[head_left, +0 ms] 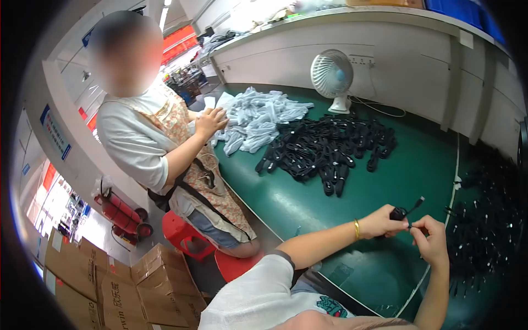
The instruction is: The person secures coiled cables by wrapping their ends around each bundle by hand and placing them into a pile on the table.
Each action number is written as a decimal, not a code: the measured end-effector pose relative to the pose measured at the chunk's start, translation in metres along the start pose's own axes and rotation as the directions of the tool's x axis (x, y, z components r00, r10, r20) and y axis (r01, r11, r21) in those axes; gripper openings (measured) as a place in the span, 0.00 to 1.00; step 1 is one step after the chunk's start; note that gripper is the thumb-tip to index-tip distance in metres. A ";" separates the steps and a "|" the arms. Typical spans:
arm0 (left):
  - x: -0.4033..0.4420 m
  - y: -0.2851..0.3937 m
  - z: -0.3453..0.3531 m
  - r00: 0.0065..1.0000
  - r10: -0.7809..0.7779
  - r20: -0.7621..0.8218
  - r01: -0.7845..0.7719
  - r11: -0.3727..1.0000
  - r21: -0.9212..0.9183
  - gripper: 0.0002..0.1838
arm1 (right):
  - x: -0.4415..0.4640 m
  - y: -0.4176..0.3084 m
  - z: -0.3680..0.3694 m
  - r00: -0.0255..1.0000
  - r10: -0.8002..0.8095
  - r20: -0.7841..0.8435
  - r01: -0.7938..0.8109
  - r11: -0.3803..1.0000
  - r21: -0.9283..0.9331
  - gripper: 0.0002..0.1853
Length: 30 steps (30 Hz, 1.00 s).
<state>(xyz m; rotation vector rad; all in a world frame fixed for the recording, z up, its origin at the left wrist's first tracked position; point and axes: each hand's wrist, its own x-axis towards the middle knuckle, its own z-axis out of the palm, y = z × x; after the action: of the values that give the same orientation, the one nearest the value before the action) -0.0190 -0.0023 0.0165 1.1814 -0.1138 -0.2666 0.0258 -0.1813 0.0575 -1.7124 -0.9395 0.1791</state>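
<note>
My left hand (385, 221), with a gold bangle at its wrist, is closed round a black cable bundle (397, 213) above the green table (363, 275). A connector end (421, 201) sticks out from the bundle. Just right of it, my right hand (430, 237) pinches at a thin dark piece by the bundle; the piece is too small to name. Beyond my hands lies a pile of coiled black cables (324, 148). More black cables (484, 231) are heaped at the right, past a pale line on the table.
A white fan (332, 77) stands at the back. Pale plastic bags (256, 118) lie near a co-worker (148, 132) at the left. Red stools (187, 236), cardboard boxes (118, 286) and a red extinguisher (118, 212) are on the floor.
</note>
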 end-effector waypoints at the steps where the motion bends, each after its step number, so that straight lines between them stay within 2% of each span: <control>1: 0.000 -0.002 -0.001 1.000 0.008 0.002 -0.008 1.000 0.028 0.07 | -0.001 0.003 0.002 1.000 0.017 0.001 -0.017 1.000 0.025 0.03; 4: -0.002 -0.008 0.000 0.999 0.041 -0.018 -0.042 0.999 -0.021 0.07 | -0.002 0.013 0.010 1.000 0.012 0.001 -0.012 0.998 0.063 0.03; 7: -0.002 -0.008 0.000 0.997 0.071 0.010 -0.070 0.994 -0.089 0.08 | -0.003 0.017 0.015 0.998 0.060 -0.016 -0.055 0.971 0.231 0.04; 10: -0.005 0.002 -0.004 0.997 0.060 -0.052 -0.055 0.994 0.091 0.11 | 0.000 0.022 0.025 0.993 0.115 -0.025 -0.103 0.953 0.284 0.06; 11: -0.005 0.008 -0.004 0.992 0.043 -0.120 -0.017 0.978 0.207 0.11 | 0.001 0.026 0.028 0.991 0.118 -0.057 -0.095 0.946 0.311 0.07; 12: -0.004 0.010 -0.003 0.982 0.035 -0.184 0.015 0.963 0.267 0.11 | 0.004 0.019 0.029 0.979 0.195 -0.060 -0.171 0.945 0.280 0.07; 13: -0.004 0.014 0.000 0.978 0.040 -0.205 0.022 0.957 0.290 0.12 | 0.006 0.030 0.028 0.980 0.194 -0.051 -0.172 0.944 0.281 0.07; 14: 0.001 0.004 -0.004 0.974 0.106 -0.200 -0.046 0.958 0.281 0.11 | 0.007 0.030 0.026 0.968 0.247 -0.055 -0.221 0.931 0.289 0.06; 15: 0.004 0.000 -0.005 0.977 0.096 -0.193 -0.048 0.970 0.238 0.11 | 0.005 0.044 0.025 0.979 0.157 -0.128 -0.130 0.971 0.199 0.06; 16: 0.004 0.001 -0.003 0.977 0.096 -0.191 -0.045 0.965 0.257 0.11 | 0.006 0.036 0.019 0.980 0.017 -0.199 -0.033 0.997 -0.074 0.09; 18: 0.003 0.004 0.001 0.979 0.060 -0.197 0.002 0.953 0.302 0.10 | 0.012 0.039 0.012 0.925 -0.231 -0.301 0.165 0.959 -0.230 0.14; 20: 0.003 0.003 -0.001 0.995 -0.063 -0.083 0.091 0.913 0.398 0.09 | 0.013 0.036 0.011 0.948 -0.001 -0.319 0.068 0.977 0.200 0.18; 21: 0.003 0.002 0.000 0.993 -0.118 -0.025 0.117 0.888 0.445 0.09 | 0.011 0.029 0.006 0.972 0.058 -0.226 0.012 0.956 0.293 0.19; 22: 0.003 0.000 0.000 0.987 -0.157 0.017 0.134 0.886 0.443 0.11 | 0.009 0.028 0.001 0.990 0.067 -0.126 -0.028 0.957 0.290 0.14; 23: 0.001 -0.001 0.004 0.994 -0.109 0.025 0.093 0.931 0.353 0.11 | 0.009 0.026 0.003 0.990 -0.005 -0.141 0.025 0.990 0.141 0.06; 24: 0.000 -0.002 0.008 0.998 -0.062 0.030 0.052 0.965 0.259 0.13 | 0.009 0.027 0.001 0.985 -0.093 -0.144 0.092 0.996 -0.011 0.03; 25: 0.001 -0.004 0.005 0.998 -0.023 0.050 0.015 0.986 0.167 0.15 | 0.008 0.027 0.002 0.989 0.019 -0.149 -0.012 0.999 0.051 0.04; 26: 0.002 -0.005 0.005 0.999 0.033 0.021 -0.036 0.986 0.165 0.14 | 0.008 0.027 0.003 0.982 0.101 -0.160 -0.081 0.989 0.126 0.05; 28: 0.001 -0.001 0.001 0.997 -0.013 -0.070 0.019 0.996 0.089 0.14 | 0.009 0.024 0.004 0.977 0.126 -0.170 -0.071 0.952 0.297 0.05; 29: 0.000 0.002 0.004 0.987 0.069 -0.148 -0.053 0.993 0.110 0.14 | 0.009 0.024 0.001 0.985 0.055 -0.166 -0.009 0.965 0.262 0.04; 30: 0.000 0.002 -0.001 0.986 0.092 -0.139 -0.074 0.988 0.134 0.13 | 0.008 0.022 -0.004 0.991 0.008 -0.134 0.013 0.988 0.152 0.05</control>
<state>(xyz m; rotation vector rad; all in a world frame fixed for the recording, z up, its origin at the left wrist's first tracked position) -0.0180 -0.0007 0.0183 1.3170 -0.0529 -0.1001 0.0440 -0.1802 0.0428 -1.5623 -0.8081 0.1292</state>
